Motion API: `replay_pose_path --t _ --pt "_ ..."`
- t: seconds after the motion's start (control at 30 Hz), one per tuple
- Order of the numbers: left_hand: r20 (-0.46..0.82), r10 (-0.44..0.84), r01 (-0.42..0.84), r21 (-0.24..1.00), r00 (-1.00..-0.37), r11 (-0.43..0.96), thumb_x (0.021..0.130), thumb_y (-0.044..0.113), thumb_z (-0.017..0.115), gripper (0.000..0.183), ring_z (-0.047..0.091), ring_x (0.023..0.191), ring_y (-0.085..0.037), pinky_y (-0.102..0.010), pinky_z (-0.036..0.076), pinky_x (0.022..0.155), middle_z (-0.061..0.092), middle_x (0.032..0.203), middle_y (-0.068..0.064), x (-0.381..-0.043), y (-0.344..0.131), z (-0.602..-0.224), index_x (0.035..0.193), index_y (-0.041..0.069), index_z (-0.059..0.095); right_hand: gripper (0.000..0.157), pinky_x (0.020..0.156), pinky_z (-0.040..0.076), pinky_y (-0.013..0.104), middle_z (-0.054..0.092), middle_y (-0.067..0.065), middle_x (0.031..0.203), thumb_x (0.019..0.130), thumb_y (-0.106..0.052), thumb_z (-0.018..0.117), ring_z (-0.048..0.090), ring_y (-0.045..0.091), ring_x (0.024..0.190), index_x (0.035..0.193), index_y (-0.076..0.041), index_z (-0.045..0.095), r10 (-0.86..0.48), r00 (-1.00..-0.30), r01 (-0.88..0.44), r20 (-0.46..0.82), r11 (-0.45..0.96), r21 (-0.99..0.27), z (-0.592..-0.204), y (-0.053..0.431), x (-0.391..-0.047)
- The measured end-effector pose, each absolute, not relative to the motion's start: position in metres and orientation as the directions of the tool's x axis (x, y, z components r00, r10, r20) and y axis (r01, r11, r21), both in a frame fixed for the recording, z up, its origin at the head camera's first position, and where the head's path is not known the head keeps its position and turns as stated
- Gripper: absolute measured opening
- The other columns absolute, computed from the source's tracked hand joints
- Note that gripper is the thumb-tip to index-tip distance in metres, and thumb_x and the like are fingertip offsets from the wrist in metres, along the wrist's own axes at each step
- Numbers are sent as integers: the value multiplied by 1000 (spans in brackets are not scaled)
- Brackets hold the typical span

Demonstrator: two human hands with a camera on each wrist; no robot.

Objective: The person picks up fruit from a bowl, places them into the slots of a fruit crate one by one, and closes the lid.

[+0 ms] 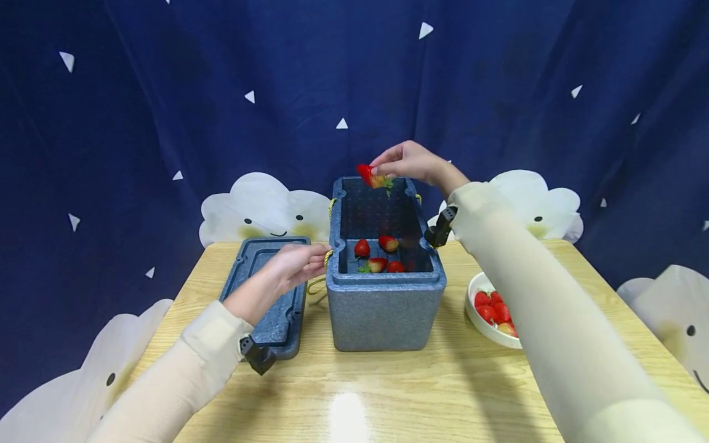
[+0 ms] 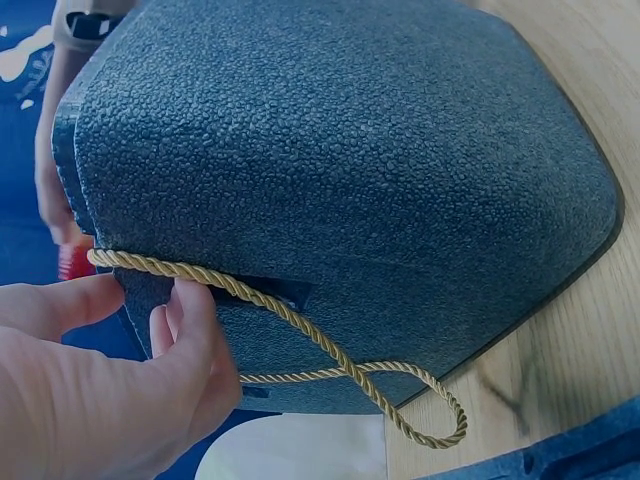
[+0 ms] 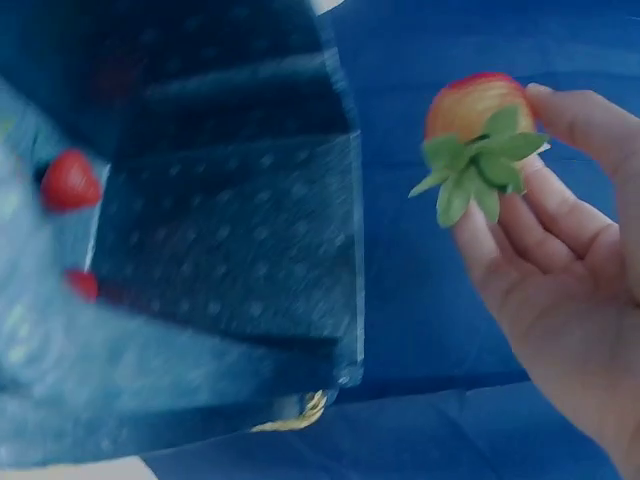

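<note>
My right hand pinches a strawberry with green leaves between thumb and fingers, above the far end of a dark blue-grey foam box. In the right wrist view the leaves point down and the berry is beside the box's rim. Several strawberries lie on the box floor. My left hand rests its fingertips on the box's left side, close under the rim, right at a yellow twisted rope. Its palm stays off the wall.
The box's lid lies on the wooden table left of the box, partly under my left forearm. To the right stands a white bowl of strawberries, partly hidden by my right sleeve. A dark blue curtain hangs behind.
</note>
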State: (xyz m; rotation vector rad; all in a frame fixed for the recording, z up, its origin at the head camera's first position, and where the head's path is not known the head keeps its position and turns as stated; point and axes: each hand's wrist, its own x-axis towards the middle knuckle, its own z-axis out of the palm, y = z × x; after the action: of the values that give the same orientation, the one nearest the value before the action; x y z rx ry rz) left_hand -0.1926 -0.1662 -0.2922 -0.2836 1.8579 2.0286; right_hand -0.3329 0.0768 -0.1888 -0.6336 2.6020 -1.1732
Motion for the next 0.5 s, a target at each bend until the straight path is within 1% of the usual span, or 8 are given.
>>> replay_pose_path --t 0.17,0.27,0.4,0.5 --pt "-392 146 -404 913 -908 -57 98 10 49 45 57 87 -6 -35 41 114 54 103 -4 -193 -165 -293 138 -7 41 30 104 48 43 68 16 115 94 -25 62 54 24 101 115 -3 68 -460 -883 -310 -91 718 -623 -200 75 -334" --pt "-393 153 -405 913 -907 -55 98 10 49 45 57 89 -6 -35 41 114 54 104 -4 -193 -163 -294 138 -8 41 35 106 46 43 64 18 122 93 -24 63 54 27 107 121 -2 64 -421 -900 -287 -115 769 -571 -203 75 -334" --pt "-395 154 -407 912 -906 -51 98 10 50 45 57 90 -7 -36 41 114 54 104 -4 -194 -162 -294 139 -7 40 44 111 42 46 56 18 134 93 -23 63 52 31 119 131 -2 55 -344 -935 -234 -86 780 -580 -201 78 -335" --pt "-398 151 -409 911 -905 -48 99 11 49 45 56 89 -7 -36 41 114 53 103 -4 -194 -163 -293 139 -7 40 44 112 42 47 55 18 136 94 -23 62 51 31 122 132 -2 54 -330 -941 -224 -73 770 -597 -198 81 -334"
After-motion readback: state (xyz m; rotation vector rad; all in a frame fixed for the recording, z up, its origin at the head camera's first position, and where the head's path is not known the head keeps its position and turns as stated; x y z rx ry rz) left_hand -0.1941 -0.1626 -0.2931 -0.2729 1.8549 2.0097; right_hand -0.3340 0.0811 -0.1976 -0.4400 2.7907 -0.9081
